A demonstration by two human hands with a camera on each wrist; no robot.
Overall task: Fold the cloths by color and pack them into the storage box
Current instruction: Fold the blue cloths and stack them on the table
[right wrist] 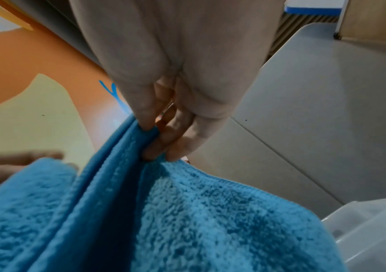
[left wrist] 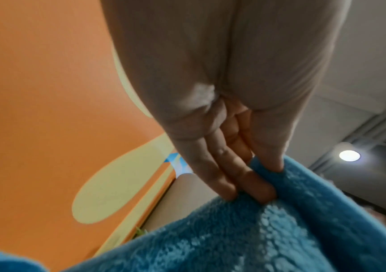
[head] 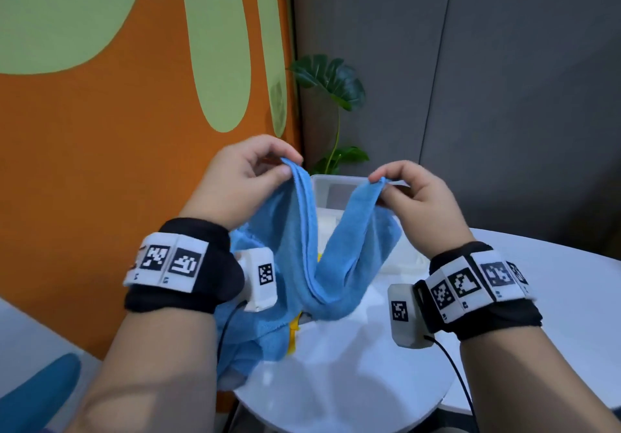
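Note:
A fluffy blue cloth [head: 312, 264] hangs in the air above the white table, sagging in a U between my hands. My left hand [head: 285, 167] pinches one top corner between thumb and fingers, as the left wrist view confirms on the blue cloth [left wrist: 257, 230]. My right hand [head: 378, 180] pinches the other top corner; in the right wrist view the thumb and fingers clamp the hem of the blue cloth [right wrist: 164, 211]. Behind the cloth stands the translucent storage box [head: 332, 190], partly hidden. A sliver of yellow cloth [head: 294, 331] shows under the blue one.
The round white table [head: 504, 298] extends to the right. An orange and green wall [head: 100, 130] stands close on the left, a grey partition and a leafy plant [head: 332, 83] behind the box. A blue chair [head: 37, 395] sits at lower left. The storage box corner [right wrist: 373, 230] lies at lower right.

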